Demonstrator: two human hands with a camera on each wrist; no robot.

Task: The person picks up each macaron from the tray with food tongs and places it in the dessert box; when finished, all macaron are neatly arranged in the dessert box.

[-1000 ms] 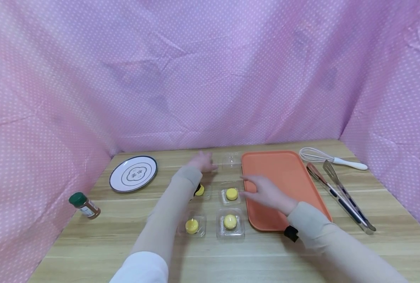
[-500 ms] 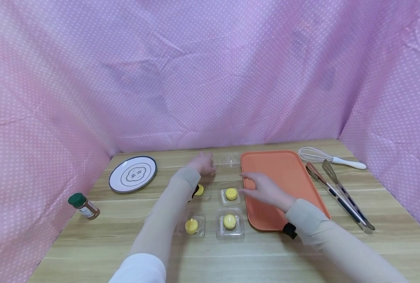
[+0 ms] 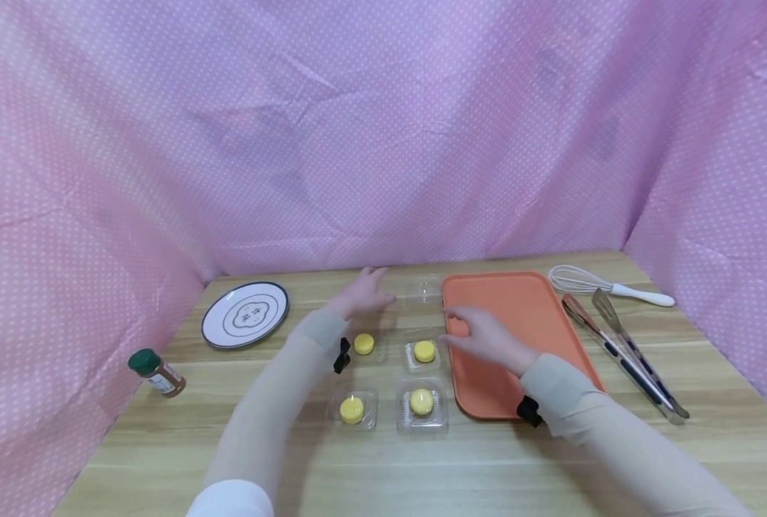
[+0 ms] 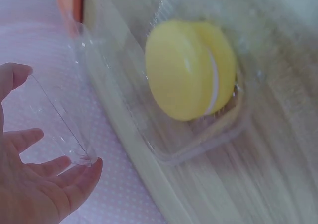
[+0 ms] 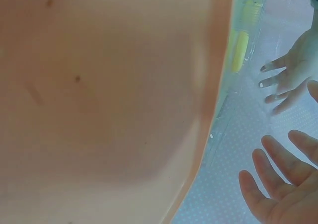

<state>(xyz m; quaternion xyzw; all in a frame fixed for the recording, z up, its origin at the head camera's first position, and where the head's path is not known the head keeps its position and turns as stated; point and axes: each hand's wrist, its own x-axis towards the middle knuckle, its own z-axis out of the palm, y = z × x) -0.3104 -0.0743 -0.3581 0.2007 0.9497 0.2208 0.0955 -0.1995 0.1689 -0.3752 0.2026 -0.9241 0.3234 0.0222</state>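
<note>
My left hand (image 3: pixel 360 293) reaches over the back of the table with its fingers spread. In the left wrist view, a clear plastic piece (image 4: pixel 62 114) lies between its thumb and fingertips; whether they touch it I cannot tell. A yellow macaron (image 4: pixel 186 70) sits in a clear plastic box near this hand. My right hand (image 3: pixel 490 341) hovers over the left side of the orange tray (image 3: pixel 519 309), fingers apart and holding nothing. Just left of its fingertips is another macaron (image 3: pixel 424 351) in a clear box. Two more boxed macarons, one left (image 3: pixel 352 410) and one right (image 3: pixel 421 401), stand in front.
At the back, a clear box (image 3: pixel 425 287) stands beside the tray. A white plate (image 3: pixel 245 314) and a green-capped spice jar (image 3: pixel 157 373) are on the left. On the right lie a whisk (image 3: pixel 610 286) and metal tongs (image 3: pixel 623 357). A pink dotted curtain (image 3: pixel 416 143) hangs behind.
My left hand has moved slightly left and its fingers have spread, uncovering the macaron beside its wrist. The right hand has barely moved.
</note>
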